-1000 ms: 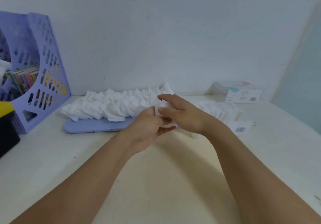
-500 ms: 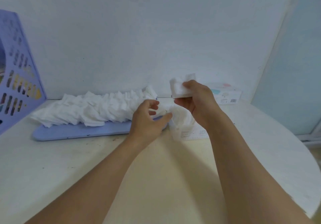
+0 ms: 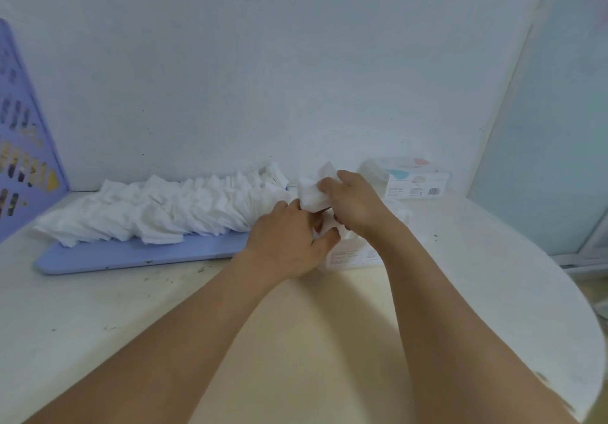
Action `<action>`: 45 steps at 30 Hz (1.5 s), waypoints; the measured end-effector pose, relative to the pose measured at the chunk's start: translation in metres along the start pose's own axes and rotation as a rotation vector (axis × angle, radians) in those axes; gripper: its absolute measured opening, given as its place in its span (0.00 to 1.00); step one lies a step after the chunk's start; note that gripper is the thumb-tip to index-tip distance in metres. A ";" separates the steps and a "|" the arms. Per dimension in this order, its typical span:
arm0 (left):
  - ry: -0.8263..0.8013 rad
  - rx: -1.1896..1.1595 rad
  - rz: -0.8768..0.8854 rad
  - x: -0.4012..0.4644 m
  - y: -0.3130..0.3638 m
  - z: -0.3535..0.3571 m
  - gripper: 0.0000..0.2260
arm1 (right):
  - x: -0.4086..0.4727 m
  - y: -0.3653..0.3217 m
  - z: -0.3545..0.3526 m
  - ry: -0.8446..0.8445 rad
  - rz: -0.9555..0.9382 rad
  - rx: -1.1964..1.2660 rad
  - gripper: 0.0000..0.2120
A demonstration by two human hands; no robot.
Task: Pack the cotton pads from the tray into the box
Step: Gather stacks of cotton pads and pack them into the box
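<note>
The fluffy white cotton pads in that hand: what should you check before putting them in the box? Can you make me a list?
1. Small stack of white cotton pads held firmly: ok, the right hand pinches it.
2. Stack above the white cardboard box: ok, the box sits just below both hands.
3. Box mouth open and free: cannot tell, the hands cover it.
4. Left hand steadying the box: cannot tell, its fingers curl at the box top, but what they touch is hidden.
5. More pads waiting: ok, a long row of white cotton pads lies on the flat lilac plastic tray.
</note>
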State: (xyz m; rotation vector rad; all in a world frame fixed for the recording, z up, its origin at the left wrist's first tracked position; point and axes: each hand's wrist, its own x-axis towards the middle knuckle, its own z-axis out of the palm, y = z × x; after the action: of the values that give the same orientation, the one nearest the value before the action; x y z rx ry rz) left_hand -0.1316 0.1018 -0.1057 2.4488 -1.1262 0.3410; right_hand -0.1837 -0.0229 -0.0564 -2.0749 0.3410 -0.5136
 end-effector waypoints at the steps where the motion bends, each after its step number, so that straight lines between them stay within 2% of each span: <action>1: -0.026 0.009 -0.021 0.002 0.003 -0.001 0.17 | 0.001 0.001 0.000 -0.003 0.000 -0.011 0.12; 8: -0.105 -0.033 -0.042 0.000 0.010 -0.001 0.18 | 0.010 0.012 -0.001 -0.051 0.017 -0.287 0.12; 11: -0.025 -0.071 -0.029 -0.007 0.006 0.004 0.17 | 0.014 0.018 -0.002 -0.032 0.011 -0.443 0.11; 14: 0.064 -0.067 0.000 -0.011 0.003 0.010 0.19 | 0.015 0.022 -0.004 -0.017 -0.003 -0.575 0.14; 19: 0.118 -0.167 0.045 -0.014 0.001 0.014 0.11 | 0.018 0.019 -0.001 -0.048 -0.015 -0.735 0.18; 21: 0.107 -0.226 0.036 -0.014 -0.001 0.016 0.11 | 0.021 0.018 0.003 -0.039 0.013 -0.775 0.16; 25: 0.145 -0.243 0.028 -0.015 0.000 0.021 0.11 | 0.022 0.016 0.017 0.072 0.052 -0.893 0.06; 28: 0.151 -0.250 0.032 -0.014 -0.001 0.022 0.11 | 0.022 0.013 0.022 0.138 0.090 -0.928 0.04; 31: 0.144 -0.294 0.039 -0.013 -0.004 0.023 0.10 | 0.022 0.013 0.024 0.194 0.098 -0.927 0.06; 34: 0.144 -0.338 0.045 -0.016 -0.006 0.025 0.11 | 0.023 0.016 0.020 0.144 0.093 -0.869 0.07; 37: 0.128 -0.355 0.062 -0.019 -0.010 0.024 0.14 | 0.026 0.020 0.006 0.035 0.117 -0.626 0.13; 39: 0.107 -0.374 0.086 -0.022 -0.011 0.020 0.13 | 0.022 0.022 0.000 0.028 0.093 -0.484 0.19; 41: 0.108 -0.378 0.093 -0.023 -0.013 0.013 0.15 | 0.016 0.020 0.001 0.119 0.023 -0.399 0.20; 45: 0.169 -0.360 -0.009 -0.022 -0.033 -0.007 0.16 | 0.004 0.001 0.003 0.375 -0.137 -0.181 0.11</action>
State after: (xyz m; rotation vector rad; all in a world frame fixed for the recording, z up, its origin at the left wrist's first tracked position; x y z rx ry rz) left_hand -0.1211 0.1389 -0.1165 2.0696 -1.0068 0.3056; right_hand -0.1787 -0.0229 -0.0578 -2.1813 0.4796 -0.9914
